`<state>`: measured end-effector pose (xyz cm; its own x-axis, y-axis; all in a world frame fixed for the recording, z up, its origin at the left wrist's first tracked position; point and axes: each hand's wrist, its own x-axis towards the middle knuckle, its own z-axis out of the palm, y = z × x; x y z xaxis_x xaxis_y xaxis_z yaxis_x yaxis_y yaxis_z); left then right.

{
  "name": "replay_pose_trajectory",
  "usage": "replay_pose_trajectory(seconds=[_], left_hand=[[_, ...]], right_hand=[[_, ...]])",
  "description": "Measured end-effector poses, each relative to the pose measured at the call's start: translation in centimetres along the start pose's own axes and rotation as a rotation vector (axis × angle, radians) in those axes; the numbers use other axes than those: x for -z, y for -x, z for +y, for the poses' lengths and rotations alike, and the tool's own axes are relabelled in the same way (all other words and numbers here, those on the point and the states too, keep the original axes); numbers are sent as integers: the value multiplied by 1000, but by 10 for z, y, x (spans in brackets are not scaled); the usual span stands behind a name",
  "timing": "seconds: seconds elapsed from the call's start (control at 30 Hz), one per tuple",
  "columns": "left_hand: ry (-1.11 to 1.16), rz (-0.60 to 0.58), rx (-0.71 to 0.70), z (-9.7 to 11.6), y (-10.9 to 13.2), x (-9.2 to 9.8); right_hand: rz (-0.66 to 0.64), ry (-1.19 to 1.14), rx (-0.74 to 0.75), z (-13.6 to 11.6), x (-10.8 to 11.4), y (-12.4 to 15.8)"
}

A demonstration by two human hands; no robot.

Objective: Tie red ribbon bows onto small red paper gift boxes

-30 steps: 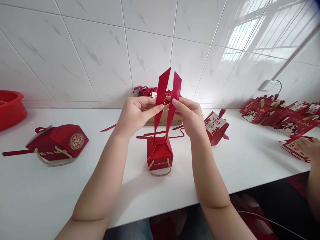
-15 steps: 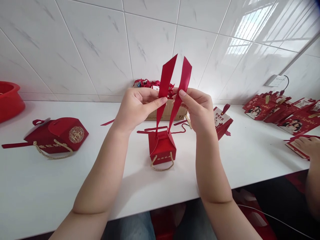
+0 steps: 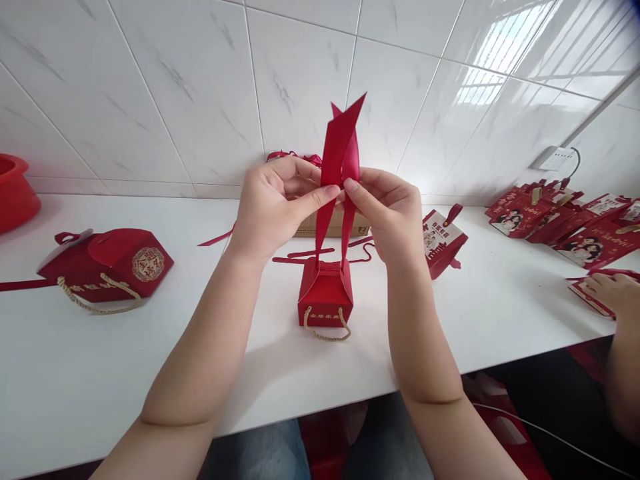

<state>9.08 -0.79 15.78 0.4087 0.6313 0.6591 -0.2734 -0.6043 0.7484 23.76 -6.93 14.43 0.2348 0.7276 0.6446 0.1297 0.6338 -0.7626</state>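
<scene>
A small red gift box (image 3: 325,297) with a gold rope handle stands on the white table (image 3: 90,373) in the middle. A red ribbon (image 3: 341,143) rises from its top in two strands that now overlap. My left hand (image 3: 277,207) pinches the left strand between thumb and forefinger. My right hand (image 3: 387,210) pinches the right strand right next to it, the fingertips almost touching above the box.
A larger red box (image 3: 107,263) with a gold emblem lies at the left, a red basin (image 3: 15,193) behind it. A cardboard box of ribbons (image 3: 320,223) stands at the wall. Printed red boxes (image 3: 565,223) pile up at the right, where another person's hand (image 3: 613,293) rests.
The two ribbon strands, held apart a second ago, have been brought together and now cross. Both hands moved closer. The view has shifted slightly.
</scene>
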Motion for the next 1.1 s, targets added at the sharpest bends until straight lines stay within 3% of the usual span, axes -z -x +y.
replay_pose_trajectory(seconds=[0.13, 0.27, 0.53, 0.73, 0.93, 1.1], left_hand=[[-48, 45, -56, -4, -2, -3], [-23, 17, -94, -4, -3, -4], [-30, 34, -47, 0, 1, -3], [-107, 55, 0, -3, -2, -3], [-203, 113, -85, 0, 3, -6], [-187, 65, -88, -1, 4, -2]], right_hand=[[7, 10, 5, 0, -2, 0], [-49, 48, -8, -2, -1, 1], [-201, 133, -23, -14, 0, 5], [-132, 177, -52, -13, -3, 6], [-119, 101, -119, -9, -3, 4], [-126, -17, -216, -9, -5, 2]])
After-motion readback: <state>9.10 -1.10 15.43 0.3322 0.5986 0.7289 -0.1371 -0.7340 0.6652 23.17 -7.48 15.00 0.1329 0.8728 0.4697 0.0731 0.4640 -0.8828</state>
